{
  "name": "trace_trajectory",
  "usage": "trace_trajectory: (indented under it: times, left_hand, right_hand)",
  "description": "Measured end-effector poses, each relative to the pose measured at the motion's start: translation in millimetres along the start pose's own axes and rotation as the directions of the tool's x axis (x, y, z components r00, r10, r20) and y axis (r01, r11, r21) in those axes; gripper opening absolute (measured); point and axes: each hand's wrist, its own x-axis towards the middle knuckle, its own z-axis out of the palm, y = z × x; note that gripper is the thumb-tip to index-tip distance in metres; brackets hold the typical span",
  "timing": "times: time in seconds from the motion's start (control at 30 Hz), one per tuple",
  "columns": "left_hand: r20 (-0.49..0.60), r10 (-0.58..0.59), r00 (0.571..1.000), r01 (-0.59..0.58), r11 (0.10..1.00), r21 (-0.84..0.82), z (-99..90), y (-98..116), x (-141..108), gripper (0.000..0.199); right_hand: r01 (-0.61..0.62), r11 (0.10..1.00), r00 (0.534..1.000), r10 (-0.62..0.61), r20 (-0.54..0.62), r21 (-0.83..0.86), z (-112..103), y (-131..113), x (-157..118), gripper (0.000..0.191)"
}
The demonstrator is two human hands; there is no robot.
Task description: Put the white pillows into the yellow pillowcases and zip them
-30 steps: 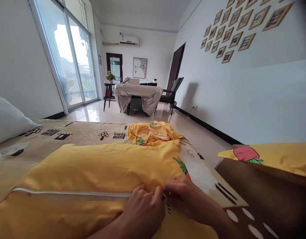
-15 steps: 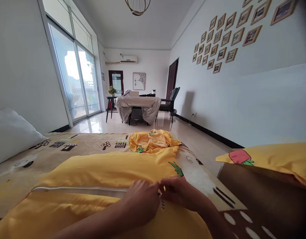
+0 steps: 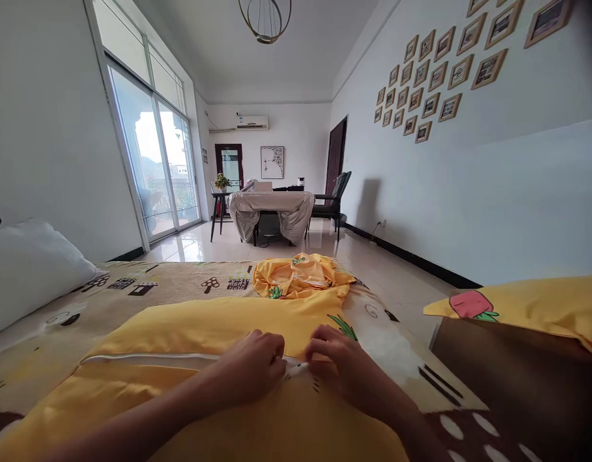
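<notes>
A yellow fabric cover with a pineapple print lies across the bed in front of me. A pale zipper runs along its opening, which gapes on the left side. My left hand is closed, its fingers pinched on the zipper edge near the middle. Just to the right, my right hand pinches the same edge, with a short stretch of zipper between the two hands. The fingertips are partly hidden. Beyond the cover sits a crumpled yellow cloth.
A patterned blanket covers the bed, with a white pillow at the left. Another yellow cloth lies at the right, over a brown surface. Farther off stand a covered table and a black chair.
My left hand has moved left along the zipper, away from my right hand. A gap now shows between them. The view has tilted slightly upward.
</notes>
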Motion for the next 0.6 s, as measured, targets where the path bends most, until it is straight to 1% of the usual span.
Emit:
trace_trajectory:
  times: [0.03, 0.1, 0.17, 0.23, 0.3, 0.4, 0.5, 0.6]
  left_hand:
    - [-0.018, 0.015, 1.0, -0.015, 1.0, 0.016, 2.9, -2, -2, 0.017]
    - [-0.05, 0.036, 0.998, -0.033, 0.998, 0.061, 10.4, -5, -4, 0.018]
    - [-0.07, 0.047, 0.996, -0.04, 0.993, 0.107, 17.1, -8, -4, 0.02]
    - [-0.08, 0.061, 0.995, -0.05, 0.989, 0.136, 21.3, -10, -4, 0.021]
    - [-0.086, 0.064, 0.994, -0.049, 0.985, 0.163, 23.3, -14, -5, 0.021]
    - [-0.106, 0.03, 0.994, -0.008, 0.98, 0.198, 23.7, -21, -10, 0.019]
    - [-0.131, -0.005, 0.991, 0.029, 0.983, 0.18, 22.6, -27, -17, 0.02]
    - [-0.125, -0.019, 0.992, 0.04, 0.986, 0.163, 21.2, -32, -25, 0.022]
  right_hand:
    - [0.066, 0.996, 0.994, -0.07, -0.079, -0.052, 7, -5, 0, 0.014]
    - [0.18, 0.969, 0.951, -0.215, -0.22, -0.17, 25, -14, 1, 0.013]
    - [0.215, 0.939, 0.895, -0.299, -0.332, -0.267, 43, -18, 3, 0.013]
    - [0.2, 0.932, 0.859, -0.315, -0.404, -0.301, 54, -17, 4, 0.016]
    - [0.198, 0.937, 0.858, -0.308, -0.411, -0.289, 58, -16, 4, 0.016]
    - [0.194, 0.946, 0.887, -0.282, -0.366, -0.26, 56, -14, 3, 0.016]
    - [0.187, 0.959, 0.912, -0.25, -0.325, -0.215, 55, -15, 2, 0.017]
    - [0.168, 0.968, 0.917, -0.223, -0.332, -0.188, 60, -14, 3, 0.02]
